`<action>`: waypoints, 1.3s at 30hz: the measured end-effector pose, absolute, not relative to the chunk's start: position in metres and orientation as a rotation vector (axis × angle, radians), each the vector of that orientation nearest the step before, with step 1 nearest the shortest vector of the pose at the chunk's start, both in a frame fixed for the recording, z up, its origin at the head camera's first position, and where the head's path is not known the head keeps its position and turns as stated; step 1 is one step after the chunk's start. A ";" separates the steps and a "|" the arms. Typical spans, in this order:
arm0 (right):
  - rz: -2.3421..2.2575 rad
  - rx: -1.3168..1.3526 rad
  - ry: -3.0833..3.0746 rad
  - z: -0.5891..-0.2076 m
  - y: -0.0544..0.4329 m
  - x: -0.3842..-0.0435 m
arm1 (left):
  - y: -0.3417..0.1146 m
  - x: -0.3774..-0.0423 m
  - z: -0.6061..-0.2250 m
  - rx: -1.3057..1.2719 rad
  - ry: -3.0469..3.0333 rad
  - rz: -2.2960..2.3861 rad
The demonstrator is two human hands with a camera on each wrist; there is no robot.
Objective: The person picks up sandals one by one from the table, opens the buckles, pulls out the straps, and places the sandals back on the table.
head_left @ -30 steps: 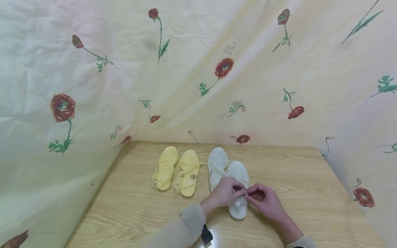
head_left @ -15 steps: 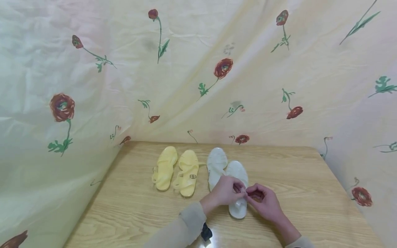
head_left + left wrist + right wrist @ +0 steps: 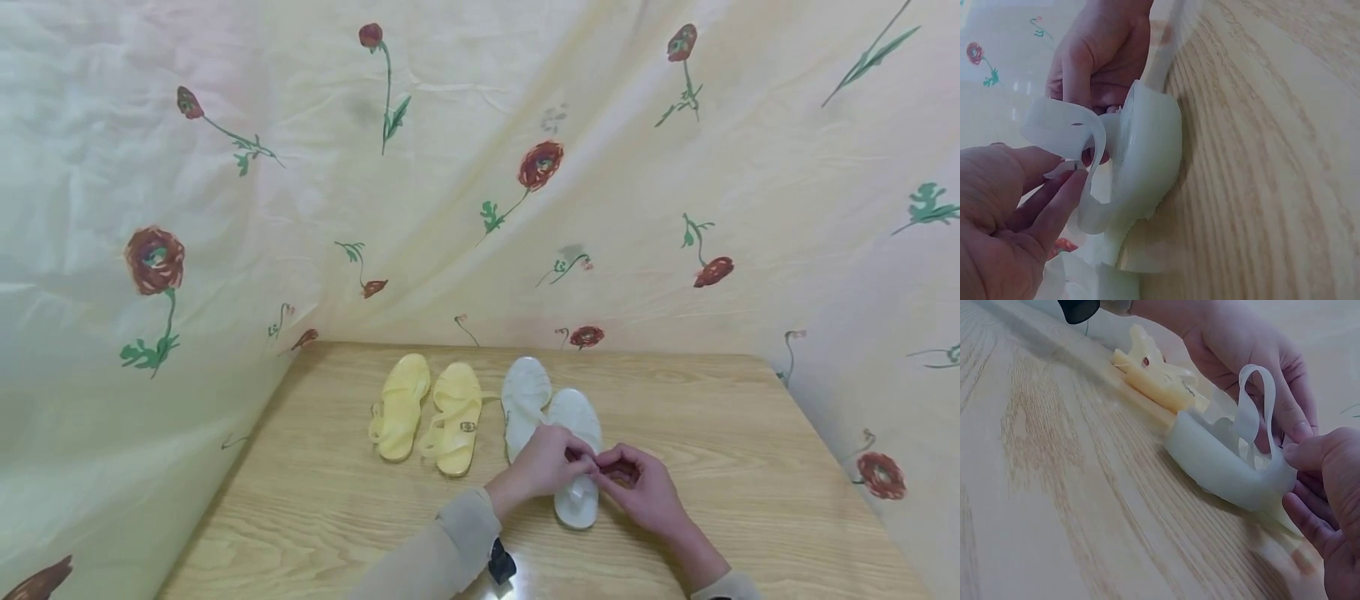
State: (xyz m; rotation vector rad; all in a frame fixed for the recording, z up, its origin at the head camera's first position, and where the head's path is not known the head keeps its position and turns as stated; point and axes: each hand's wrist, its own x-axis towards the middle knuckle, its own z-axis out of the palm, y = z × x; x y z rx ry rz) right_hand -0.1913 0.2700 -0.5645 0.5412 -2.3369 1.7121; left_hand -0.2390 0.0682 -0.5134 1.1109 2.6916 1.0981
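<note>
Two pale white jelly sandals lie side by side on the table. Over the nearer sandal [image 3: 576, 508], both hands meet at its ankle strap. My left hand [image 3: 543, 462] pinches the strap end between thumb and fingers. From the other side, my right hand [image 3: 648, 492] pinches the strap by the sandal's outer edge, its thumb on the plastic in the right wrist view. The strap [image 3: 1063, 128] stands up in a loop above the heel in the left wrist view. Fingers partly hide where the strap meets the side. The other white sandal [image 3: 527, 387] is just left, partly behind my left hand.
A pair of yellow sandals stands to the left: one farther left [image 3: 405, 400], the other [image 3: 455, 392] with a small buckle on its side. The wooden table [image 3: 315, 500] backs onto a flower-print cloth [image 3: 435, 192]. A black device [image 3: 501, 562] hangs under the left sleeve.
The fingers of both hands shift slightly at the strap of the nearer white sandal. The sandals stay in place.
</note>
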 end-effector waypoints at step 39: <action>1.595 0.605 -2.332 -0.558 0.277 -0.189 | 0.064 -0.237 -0.507 1.394 2.905 0.649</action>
